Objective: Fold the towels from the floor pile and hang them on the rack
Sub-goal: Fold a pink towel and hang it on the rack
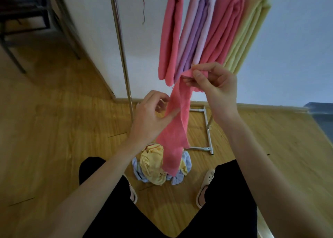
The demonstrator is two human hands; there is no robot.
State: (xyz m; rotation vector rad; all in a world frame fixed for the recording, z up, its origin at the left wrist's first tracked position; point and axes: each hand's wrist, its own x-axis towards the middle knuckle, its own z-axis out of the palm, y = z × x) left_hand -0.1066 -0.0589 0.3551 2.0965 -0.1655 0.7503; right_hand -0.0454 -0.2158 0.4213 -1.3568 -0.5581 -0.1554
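Right hand (214, 82), raised, thumb and fingers pinching the top edge of a pink towel (175, 129). Left hand (151, 117), lower and just beside, fingers loosely spread, fingertips touching the towel's side edge partway down; no firm grip visible there. Below both hands, the towel hanging in a long twisted strip, not yet folded, its lower end dangling over the floor pile (155, 165).

Directly above the right hand: four folded towels already draped on the rack (122, 45), coral, lilac, coral and pale yellow, their lower ends almost meeting the pinched corner. To the left of the left hand, the rack's upright chrome pole; beneath the right wrist, its white base frame on the wooden floor.

Under the hands, between two slippered feet: the pile, a crumpled heap of yellow and pale blue cloth. No basket or bin in view; pile lying loose on bare floor.

Risks, as a judgement: a single pinch on one corner likely to slip, dropping the towel back onto the pile; twist left in the strip likely to spoil the fold; raised hand close enough to brush and drag a hung towel off the rack.
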